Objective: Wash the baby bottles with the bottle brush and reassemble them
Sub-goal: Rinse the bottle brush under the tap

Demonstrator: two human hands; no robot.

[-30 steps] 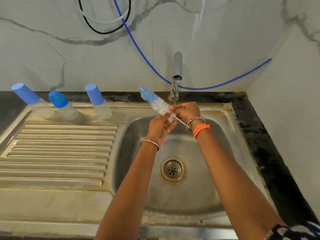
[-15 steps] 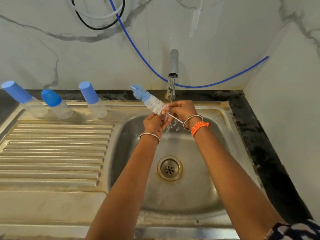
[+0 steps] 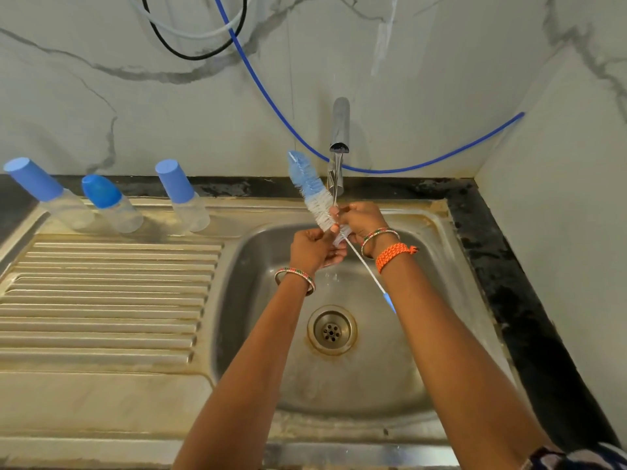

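A blue-and-white bottle brush (image 3: pixel 310 191) is held over the sink basin (image 3: pixel 424 334) under running water from the tap (image 3: pixel 339 130). My right hand (image 3: pixel 363 220) grips the lower bristles where they meet the wire handle. My left hand (image 3: pixel 314 247) curls its fingers round the bristle base from the left. The wire handle runs down to the right to a blue tip (image 3: pixel 390 303). Three capped baby bottles stand on the drainboard's far edge: left (image 3: pixel 51 198), middle (image 3: pixel 112 205), right (image 3: pixel 185 198).
The ridged steel drainboard (image 3: pixel 108 300) spreads left of the basin. A drain strainer (image 3: pixel 331 330) sits in the basin's middle. A blue hose (image 3: pixel 271 103) and a black cable (image 3: pixel 190 52) hang on the marble wall. A black counter edge (image 3: pixel 509 283) borders the sink on the right.
Both hands keep rubbing the brush under the water; the brush has tilted more upright and the handle's blue tip now shows below my right wrist.
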